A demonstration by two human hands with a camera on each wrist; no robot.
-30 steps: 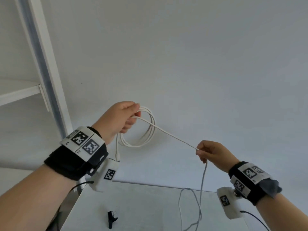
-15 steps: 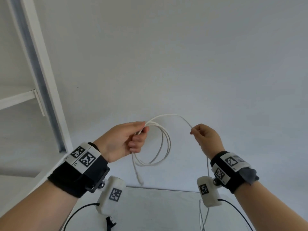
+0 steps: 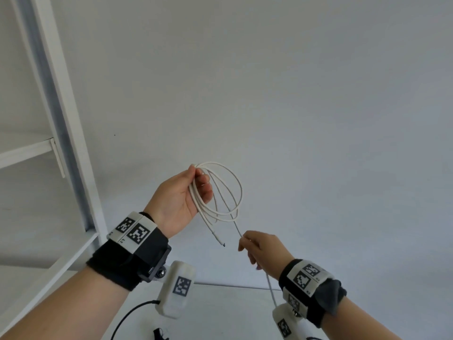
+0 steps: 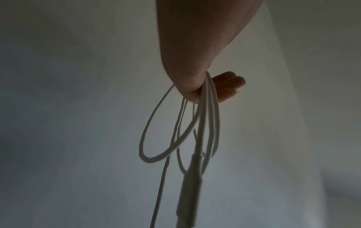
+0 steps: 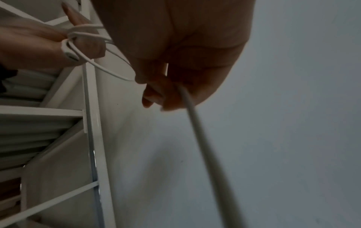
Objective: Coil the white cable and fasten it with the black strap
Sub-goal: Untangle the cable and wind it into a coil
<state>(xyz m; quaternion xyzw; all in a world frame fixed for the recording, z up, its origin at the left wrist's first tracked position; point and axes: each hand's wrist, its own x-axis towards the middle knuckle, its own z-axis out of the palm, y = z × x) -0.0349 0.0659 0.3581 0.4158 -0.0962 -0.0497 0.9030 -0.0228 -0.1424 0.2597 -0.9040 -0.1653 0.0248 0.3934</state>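
My left hand point(image 3: 186, 192) is raised and pinches the top of several loops of the white cable point(image 3: 235, 182) between thumb and fingers. The loops hang below it, and one plug end point(image 3: 219, 240) dangles free. In the left wrist view the loops point(image 4: 207, 117) hang from the left hand point(image 4: 195, 86). Lower right, my right hand point(image 3: 257, 244) pinches the loose run of cable, which trails down past the wrist. The cable point(image 5: 197, 117) slides out of the right hand point(image 5: 171, 86) in the right wrist view. The black strap point(image 3: 159, 334) lies on the table at the bottom edge.
A white shelf frame point(image 3: 61, 114) stands at the left against a plain white wall. The white table point(image 3: 220, 315) lies below both hands. Black wrist-camera leads hang under each arm.
The right hand handed a new loop to the left hand, then dropped down and to the right along the cable. The left hand rose slightly and now holds one more loop.
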